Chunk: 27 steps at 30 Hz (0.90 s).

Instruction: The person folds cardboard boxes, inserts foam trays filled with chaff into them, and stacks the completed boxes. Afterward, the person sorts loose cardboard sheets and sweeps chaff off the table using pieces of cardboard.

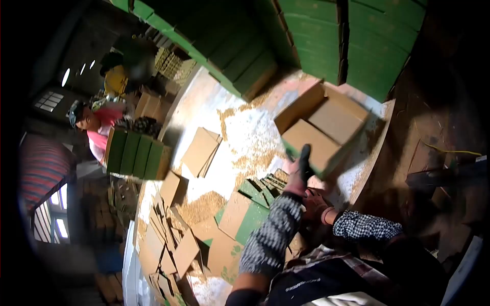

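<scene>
An open cardboard box (319, 125) stands on the light table (245, 127), its inside showing brown flaps or panels. My left hand (300, 171), in a glove with dark fingertips, is at the box's near corner with fingers spread. Lower and close beside it is my right hand (317, 205), in a similar glove; its fingers are partly hidden and blurred. Folded green cardboard pieces (258, 191) lie just left of my hands. Flat brown and green cardboard sheets (229, 239) lie below them.
Tall stacks of green boxes (316, 41) line the table's far side. Loose cardboard pieces (168, 229) pile up at the left, near two flat sheets (201, 151). Grain-like bits are scattered around. At the far left another person (97, 122) holds a row of green boxes (133, 153).
</scene>
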Tool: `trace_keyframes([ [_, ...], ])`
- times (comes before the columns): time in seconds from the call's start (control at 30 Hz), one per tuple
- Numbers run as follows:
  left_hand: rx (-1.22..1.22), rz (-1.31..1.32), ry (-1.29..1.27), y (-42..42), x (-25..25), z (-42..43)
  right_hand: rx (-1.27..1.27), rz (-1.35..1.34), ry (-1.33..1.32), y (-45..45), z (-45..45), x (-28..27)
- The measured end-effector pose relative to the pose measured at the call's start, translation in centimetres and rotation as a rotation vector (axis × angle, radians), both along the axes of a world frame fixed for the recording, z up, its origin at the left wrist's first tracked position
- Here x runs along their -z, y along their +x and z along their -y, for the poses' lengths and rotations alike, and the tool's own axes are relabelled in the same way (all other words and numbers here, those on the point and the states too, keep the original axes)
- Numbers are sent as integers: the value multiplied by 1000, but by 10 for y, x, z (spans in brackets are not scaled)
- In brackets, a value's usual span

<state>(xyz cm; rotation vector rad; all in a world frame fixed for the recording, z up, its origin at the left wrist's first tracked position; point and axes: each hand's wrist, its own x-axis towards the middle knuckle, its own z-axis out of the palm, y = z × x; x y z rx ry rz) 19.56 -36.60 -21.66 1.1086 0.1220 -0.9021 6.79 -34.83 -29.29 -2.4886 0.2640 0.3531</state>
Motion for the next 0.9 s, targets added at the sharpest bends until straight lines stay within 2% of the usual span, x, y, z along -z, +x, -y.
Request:
trace_keyframes([
  [0.03, 45, -68, 20, -13, 10, 10, -119, -18, -49, -7, -11, 22],
  [0.07, 104, -100, 37, -25, 11, 7, -62, 17, 48, -17, -7, -1],
  [0.1, 186, -66, 48, -34, -2, -9, -59, 141, -65, -27, -16, 12],
  [0.13, 278, 59, 70, -42, -24, -35, -51, 536, -85, -34, -22, 36],
  [0.17, 403, 405, 126, -47, -51, -71, 8, 331, 56, -37, -17, 59],
  [0.2, 411, 941, 313, -48, -81, -127, 260, 377, 389, -34, -13, 24],
  [0.23, 286, 1449, 627, -49, -112, -183, 342, 409, 401, -32, -4, -9],
  [0.27, -33, 1553, 987, -61, -109, -231, 433, 444, 411, -27, 2, -30],
  [0.3, -283, 1443, 1461, -78, -78, -274, 387, 434, 523, -12, 6, -37],
  [0.33, -381, 1196, 1885, -99, -35, -310, 342, 425, 626, 6, 9, -44],
  [0.37, -295, 1039, 2097, -119, 7, -337, 295, 408, 646, 32, -5, -60],
  [0.4, 227, 765, 2051, -126, -59, -332, 213, 391, 562, 54, -22, -76],
  [0.43, 479, 845, 1838, -136, -88, -325, 134, 390, 476, 80, -41, -92],
  [0.5, 451, 1238, 1172, -125, -87, -359, 239, 422, 602, 124, -26, -77],
  [0.53, 168, 1281, 1258, -107, -135, -367, 223, 283, 992, 118, -27, -129],
  [0.57, 87, 1418, 1612, -92, -189, -383, 185, 118, 1355, 109, -25, -190],
  [0.63, 68, 1214, 1538, -48, -213, -449, 69, 251, 1295, 118, -7, -193],
  [0.7, 507, 1175, 1112, -33, -261, -488, 41, 405, 946, 103, -55, -282],
  [0.73, 441, 1399, 1038, -55, -288, -483, -9, 688, 869, 113, -63, -280],
  [0.77, 622, 1309, 1023, -79, -321, -468, -12, 784, 930, 120, -53, -264],
  [0.83, 680, 1230, 689, -94, -299, -471, 27, 541, 959, 100, -77, -280],
  [0.87, 462, 866, 458, -92, -276, -483, 52, 556, 1000, 101, -77, -271],
  [0.9, 268, 617, 201, -73, -246, -500, 78, 581, 1069, 95, -83, -280],
])
